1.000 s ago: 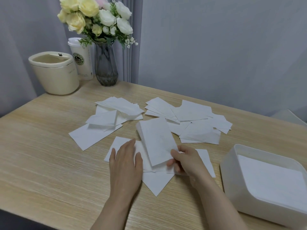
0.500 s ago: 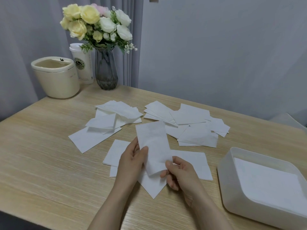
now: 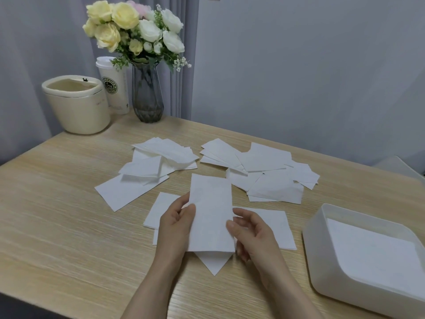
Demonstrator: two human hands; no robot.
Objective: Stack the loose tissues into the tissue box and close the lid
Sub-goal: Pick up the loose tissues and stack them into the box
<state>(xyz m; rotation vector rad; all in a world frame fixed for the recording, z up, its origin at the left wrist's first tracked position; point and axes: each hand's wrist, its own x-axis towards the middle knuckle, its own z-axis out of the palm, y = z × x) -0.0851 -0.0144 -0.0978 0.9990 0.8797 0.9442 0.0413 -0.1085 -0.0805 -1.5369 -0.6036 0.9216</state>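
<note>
Holding one folded tissue point(image 3: 210, 212) lengthwise between left hand point(image 3: 177, 223) and right hand point(image 3: 249, 231), both pinching; tissue box point(image 3: 317, 238) lying rightward, nearer the right hand.

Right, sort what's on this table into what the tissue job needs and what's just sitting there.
For the job:
- folded tissue, held by the left hand and right hand
- loose tissues spread on the table
- tissue box, open, tissues inside

Just sitting there:
- vase of flowers
- paper cup
- cream bin
</note>
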